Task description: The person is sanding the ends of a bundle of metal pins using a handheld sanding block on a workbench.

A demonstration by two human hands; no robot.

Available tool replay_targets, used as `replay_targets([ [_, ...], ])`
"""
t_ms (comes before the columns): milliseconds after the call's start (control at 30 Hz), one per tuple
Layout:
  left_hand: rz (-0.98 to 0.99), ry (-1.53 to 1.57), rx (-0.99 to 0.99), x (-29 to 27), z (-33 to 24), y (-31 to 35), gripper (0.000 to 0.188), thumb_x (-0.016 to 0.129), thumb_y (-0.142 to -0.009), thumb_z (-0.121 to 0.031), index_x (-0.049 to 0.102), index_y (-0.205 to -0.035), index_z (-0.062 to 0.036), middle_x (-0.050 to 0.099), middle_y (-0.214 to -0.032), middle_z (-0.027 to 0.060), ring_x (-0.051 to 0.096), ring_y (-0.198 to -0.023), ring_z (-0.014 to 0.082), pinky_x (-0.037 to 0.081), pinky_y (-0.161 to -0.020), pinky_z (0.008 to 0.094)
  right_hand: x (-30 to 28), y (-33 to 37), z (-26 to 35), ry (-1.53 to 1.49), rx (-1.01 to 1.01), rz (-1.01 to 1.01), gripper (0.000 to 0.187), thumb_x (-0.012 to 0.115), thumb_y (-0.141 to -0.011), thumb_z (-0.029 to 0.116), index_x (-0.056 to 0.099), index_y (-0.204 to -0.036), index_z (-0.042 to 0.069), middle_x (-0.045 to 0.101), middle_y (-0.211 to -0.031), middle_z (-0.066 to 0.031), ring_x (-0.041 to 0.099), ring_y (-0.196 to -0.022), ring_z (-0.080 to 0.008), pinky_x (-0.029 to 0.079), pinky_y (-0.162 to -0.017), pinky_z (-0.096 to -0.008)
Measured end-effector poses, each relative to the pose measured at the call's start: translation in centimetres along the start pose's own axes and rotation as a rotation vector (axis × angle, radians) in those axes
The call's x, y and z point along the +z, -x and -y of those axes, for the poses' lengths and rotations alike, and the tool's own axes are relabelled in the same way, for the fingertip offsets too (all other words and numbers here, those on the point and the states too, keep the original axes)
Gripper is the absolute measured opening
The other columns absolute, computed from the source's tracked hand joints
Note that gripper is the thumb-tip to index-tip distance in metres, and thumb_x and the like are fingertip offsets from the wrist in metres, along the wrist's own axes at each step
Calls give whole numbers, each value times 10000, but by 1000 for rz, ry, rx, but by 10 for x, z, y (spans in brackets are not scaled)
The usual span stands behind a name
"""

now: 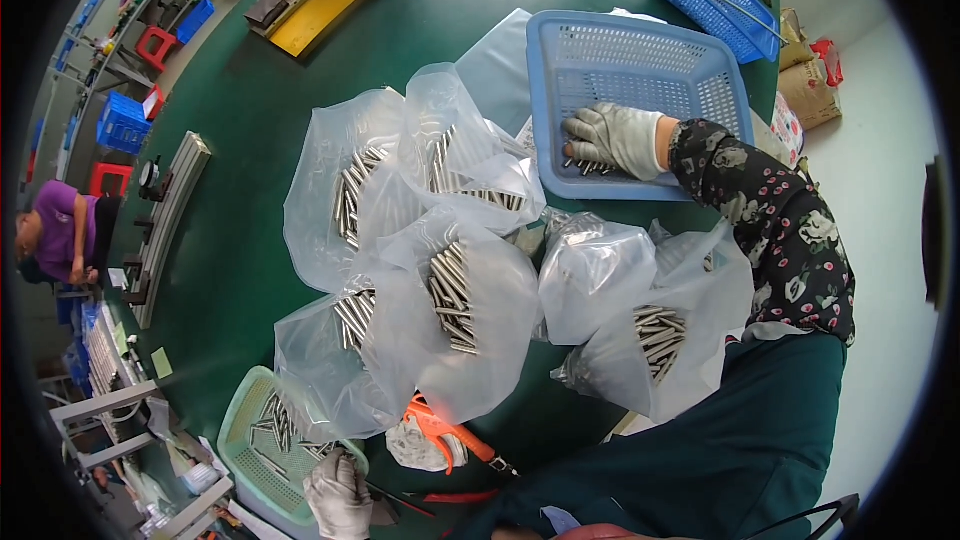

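Observation:
My right hand (pixel 615 140), in a white glove, reaches into the blue perforated basket (pixel 640 30). Its fingers are bent, and a few metal pins (pixel 588 167) show beneath them on the basket floor; what lies inside the fingers is hidden. At the lower left my left hand (pixel 338 498), also gloved, is at the near right edge of the pale green basket (pixel 235 420). Its fingers curl down beside loose pins (pixel 275 425), with the fingertips out of sight. Between the hands stand several clear plastic bags (pixel 490 315) holding metal pins (pixel 452 295).
An orange-handled tool (pixel 440 432) lies on a white cloth (pixel 415 447) near me, beside red-handled pliers (pixel 455 497). Another blue basket (pixel 715 0) is at the far right. A yellow bar fixture (pixel 320 15) and a metal rail (pixel 170 225) rest on the green table (pixel 240 190). A person (pixel 65 230) sits at left.

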State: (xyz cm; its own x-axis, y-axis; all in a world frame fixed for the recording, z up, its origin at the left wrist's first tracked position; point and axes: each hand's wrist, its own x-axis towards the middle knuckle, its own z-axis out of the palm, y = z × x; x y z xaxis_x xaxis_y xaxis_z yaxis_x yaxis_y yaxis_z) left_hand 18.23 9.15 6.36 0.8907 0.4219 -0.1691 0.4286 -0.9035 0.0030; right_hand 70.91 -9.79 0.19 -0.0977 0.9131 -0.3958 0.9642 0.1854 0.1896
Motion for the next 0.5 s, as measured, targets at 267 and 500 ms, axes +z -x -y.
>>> replay_targets([
  [267, 9, 41, 27, 0, 1, -4, 302, 593, -628, -26, 551, -928, -27, 573, -953, 131, 550, -818, 331, 430, -695, 428, 5, 6, 8, 66, 3, -52, 334, 412, -818, 171, 458, -1129, 59, 490, -1108, -162, 492, -1014, -279, 370, -892, -374],
  [500, -12, 99, 4, 6, 6, 2, 289, 588, -635, -26, 555, -922, -26, 573, -951, 130, 550, -825, 329, 432, -708, 426, 6, 6, 11, -98, 86, -67, 241, 398, -825, 125, 503, -1018, 26, 576, -903, -145, 573, -873, -280, 463, -768, -362],
])
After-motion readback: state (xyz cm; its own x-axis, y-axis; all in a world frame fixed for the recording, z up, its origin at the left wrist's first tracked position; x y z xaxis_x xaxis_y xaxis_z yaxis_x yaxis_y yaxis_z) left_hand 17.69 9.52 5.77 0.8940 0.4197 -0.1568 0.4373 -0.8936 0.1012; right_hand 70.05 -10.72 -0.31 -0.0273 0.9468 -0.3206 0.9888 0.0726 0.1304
